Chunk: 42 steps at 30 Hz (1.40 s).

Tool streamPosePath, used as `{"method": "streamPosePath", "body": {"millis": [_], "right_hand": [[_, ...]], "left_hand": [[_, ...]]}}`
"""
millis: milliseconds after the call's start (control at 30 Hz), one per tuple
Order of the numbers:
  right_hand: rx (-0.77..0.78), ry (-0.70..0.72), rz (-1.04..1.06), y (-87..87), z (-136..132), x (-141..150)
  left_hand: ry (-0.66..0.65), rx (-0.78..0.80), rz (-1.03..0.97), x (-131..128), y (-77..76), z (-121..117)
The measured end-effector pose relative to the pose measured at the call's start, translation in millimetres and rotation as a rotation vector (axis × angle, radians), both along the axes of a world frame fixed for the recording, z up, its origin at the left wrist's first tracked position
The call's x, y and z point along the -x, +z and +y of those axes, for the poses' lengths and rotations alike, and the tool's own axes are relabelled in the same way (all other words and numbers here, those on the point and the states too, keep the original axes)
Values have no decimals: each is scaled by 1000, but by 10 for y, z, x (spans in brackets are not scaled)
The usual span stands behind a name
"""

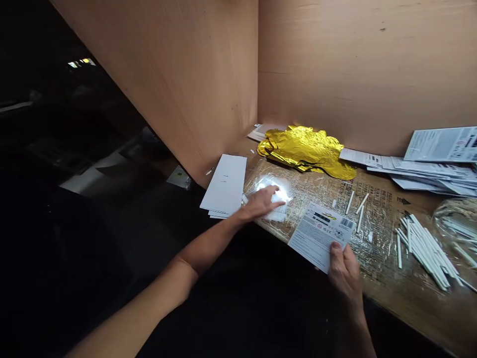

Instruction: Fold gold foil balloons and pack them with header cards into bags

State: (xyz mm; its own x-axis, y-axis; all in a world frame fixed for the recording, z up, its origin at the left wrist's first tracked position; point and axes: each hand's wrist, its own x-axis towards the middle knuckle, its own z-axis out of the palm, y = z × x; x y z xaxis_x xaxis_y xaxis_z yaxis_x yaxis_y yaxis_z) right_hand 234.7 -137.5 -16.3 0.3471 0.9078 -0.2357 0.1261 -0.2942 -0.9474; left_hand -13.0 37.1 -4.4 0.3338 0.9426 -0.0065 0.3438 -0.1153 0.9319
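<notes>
My right hand [346,271] grips a white printed card [322,233] by its lower right corner, thumb on top. Small text, symbols and a barcode cover the card, and a slot shows near its top edge. Over a glossy clear plastic sleeve [278,214], which shines brightly under the light, my left hand [263,203] reaches with thumb and fingers apart. It seems to touch the plastic; I cannot tell whether it presses on it. Just left of that hand lies a stack of white cards [225,184].
Crumpled gold foil pieces [307,149] lie near the back wall [365,74]. Printed cards [439,171] are piled at the right. White paper sticks [428,251] lie in a heap, several loose ones nearby, beside a clear plastic bag [460,223]. A side panel [179,89] stands left.
</notes>
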Motion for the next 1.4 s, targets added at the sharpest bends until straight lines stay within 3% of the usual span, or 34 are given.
{"method": "streamPosePath", "body": {"millis": [67, 167, 267, 467, 667, 800, 867, 1033, 1167, 1267, 1400], "right_hand": [[49, 3, 24, -29, -90, -82], [74, 34, 68, -38, -184, -122], [68, 74, 81, -34, -203, -85], [23, 159, 66, -25, -168, -18], [39, 290, 237, 187, -91, 220], [119, 578, 379, 357, 76, 436], [122, 645, 402, 388, 153, 488], [93, 430, 236, 363, 140, 430], [52, 298, -13, 335, 27, 396], [-16, 208, -155, 288, -20, 471], [-107, 91, -229, 191, -51, 620]], "left_hand": [[194, -5, 281, 351, 100, 344], [122, 149, 501, 665, 182, 708], [51, 208, 448, 688, 173, 807], [28, 265, 153, 624, 170, 726], [176, 95, -168, 635, 304, 533], [-1, 180, -370, 320, 352, 125], [-118, 277, -404, 196, 400, -58], [-321, 498, -333, 222, 527, -175], [-333, 630, -379, 234, 441, -167], [-266, 565, -477, 88, 269, -289], [-4, 384, -549, -158, 54, -596]]}}
